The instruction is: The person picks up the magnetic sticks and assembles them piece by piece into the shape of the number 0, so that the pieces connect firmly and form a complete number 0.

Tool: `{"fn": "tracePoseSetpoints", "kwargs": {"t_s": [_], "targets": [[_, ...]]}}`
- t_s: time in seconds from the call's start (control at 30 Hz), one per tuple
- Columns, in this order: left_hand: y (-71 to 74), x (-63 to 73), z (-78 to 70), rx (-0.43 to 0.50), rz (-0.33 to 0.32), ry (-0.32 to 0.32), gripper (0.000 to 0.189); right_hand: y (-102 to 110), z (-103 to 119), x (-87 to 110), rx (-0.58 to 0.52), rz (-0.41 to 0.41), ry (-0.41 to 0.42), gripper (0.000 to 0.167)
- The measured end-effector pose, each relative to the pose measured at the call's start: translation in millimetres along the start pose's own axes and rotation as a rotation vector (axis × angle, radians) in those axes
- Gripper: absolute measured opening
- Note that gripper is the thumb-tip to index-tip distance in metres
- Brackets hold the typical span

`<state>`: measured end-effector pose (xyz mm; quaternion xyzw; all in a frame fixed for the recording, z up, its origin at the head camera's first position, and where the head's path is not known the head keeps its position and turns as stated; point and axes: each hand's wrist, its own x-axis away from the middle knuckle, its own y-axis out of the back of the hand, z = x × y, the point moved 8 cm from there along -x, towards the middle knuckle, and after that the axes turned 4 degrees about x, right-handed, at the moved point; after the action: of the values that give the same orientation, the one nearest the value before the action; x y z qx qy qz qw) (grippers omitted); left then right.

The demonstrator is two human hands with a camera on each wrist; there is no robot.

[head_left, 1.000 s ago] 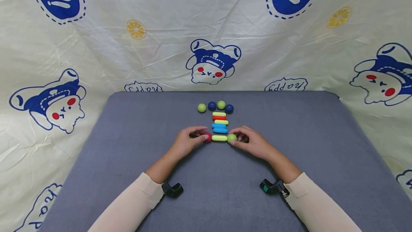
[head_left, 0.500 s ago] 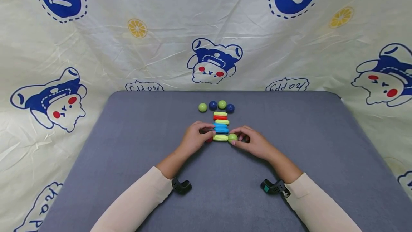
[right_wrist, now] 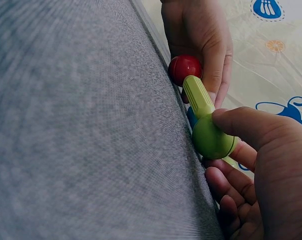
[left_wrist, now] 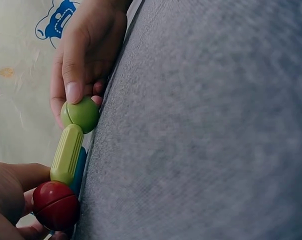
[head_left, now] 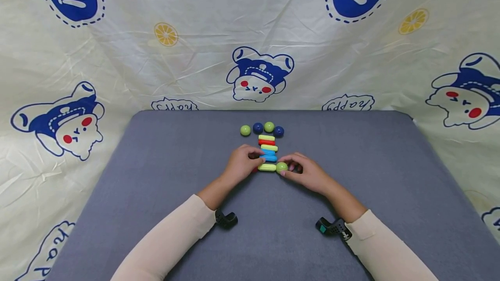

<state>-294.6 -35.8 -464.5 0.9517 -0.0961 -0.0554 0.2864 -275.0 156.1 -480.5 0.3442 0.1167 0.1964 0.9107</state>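
Note:
On the grey table, a yellow-green ridged rod [head_left: 267, 167] lies between a red ball [left_wrist: 56, 206] and a green ball [head_left: 281, 167], touching both. My right hand [head_left: 306, 173] pinches the green ball between thumb and fingers. Behind the red ball, my left hand [head_left: 241, 163] has its thumb and forefinger at the left end of a blue rod [head_left: 269, 158], seemingly pinching it; the contact is partly hidden. In the head view this hand covers most of the red ball. Another, lighter blue rod [head_left: 268, 152] lies just beyond.
Farther back, a yellow rod [head_left: 269, 148], a red rod [head_left: 267, 142] and another yellow rod [head_left: 267, 137] continue the column. Two green balls [head_left: 245, 130] and two dark blue balls [head_left: 278, 131] stand behind them. A printed curtain [head_left: 203, 68] hangs beyond the table [head_left: 175, 142].
My left hand has left the red ball and moved right and away from me to the blue rod. The right hand stays on the green ball.

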Motion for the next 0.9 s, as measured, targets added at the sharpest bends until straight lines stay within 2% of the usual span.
{"fn": "tracePoseSetpoints", "kwargs": {"t_s": [0.23, 0.63, 0.9], "targets": [[-1.6, -5.9, 1.9, 0.012, 0.029, 0.026, 0.016, 0.6, 0.3, 0.9, 0.001, 0.001, -0.004, 0.032], [-3.3, -9.2, 3.9, -0.045, 0.124, 0.095, 0.015, 1.1, 4.0, 2.6, 0.011, 0.013, -0.01, 0.032], [0.2, -4.9, 1.9, -0.021, 0.112, 0.078, 0.015, 0.6, 1.3, 1.8, -0.001, 0.009, -0.001, 0.031]]}}
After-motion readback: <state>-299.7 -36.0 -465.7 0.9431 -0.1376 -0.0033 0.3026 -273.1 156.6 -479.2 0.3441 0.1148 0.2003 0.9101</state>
